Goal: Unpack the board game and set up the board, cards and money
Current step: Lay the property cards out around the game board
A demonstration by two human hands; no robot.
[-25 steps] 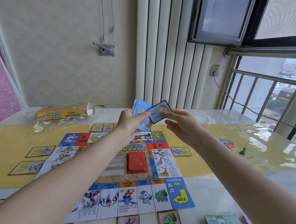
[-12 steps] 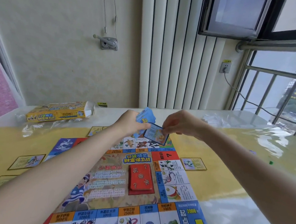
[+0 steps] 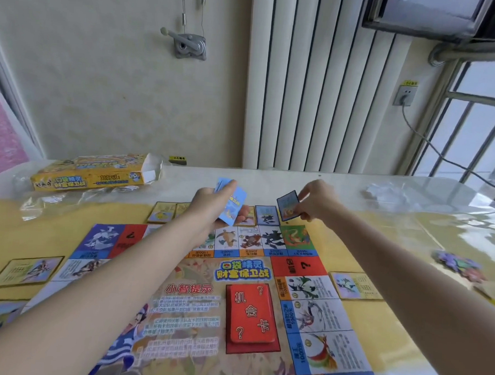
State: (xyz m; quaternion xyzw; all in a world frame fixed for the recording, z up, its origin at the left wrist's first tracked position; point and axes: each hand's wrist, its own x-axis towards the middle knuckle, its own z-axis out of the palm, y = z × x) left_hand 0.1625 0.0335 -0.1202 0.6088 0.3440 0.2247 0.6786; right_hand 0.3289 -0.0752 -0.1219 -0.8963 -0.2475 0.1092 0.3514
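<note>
The game board (image 3: 205,308) lies unfolded on the table, with a red card stack (image 3: 250,313) on its centre. My left hand (image 3: 211,204) grips a small deck of blue cards (image 3: 231,204) above the board's far edge. My right hand (image 3: 316,201) pinches a single blue card (image 3: 288,205), tilted, just above the table beyond the board's far right corner. Cards lie in a row along the far edge, among them a blue one (image 3: 266,215) and yellow ones (image 3: 162,211). More yellow cards lie at the left side (image 3: 25,270) and the right side (image 3: 356,284).
The yellow game box (image 3: 89,174) lies open at the far left with clear plastic wrap (image 3: 53,203) beside it. Crumpled plastic (image 3: 395,195) sits at the far right. Coloured pieces (image 3: 460,263) lie near the right edge. A wall and radiator stand behind the table.
My right hand has pulled one card off the deck and carried it right and down toward the table past the board's far corner. The camera has moved closer to the board.
</note>
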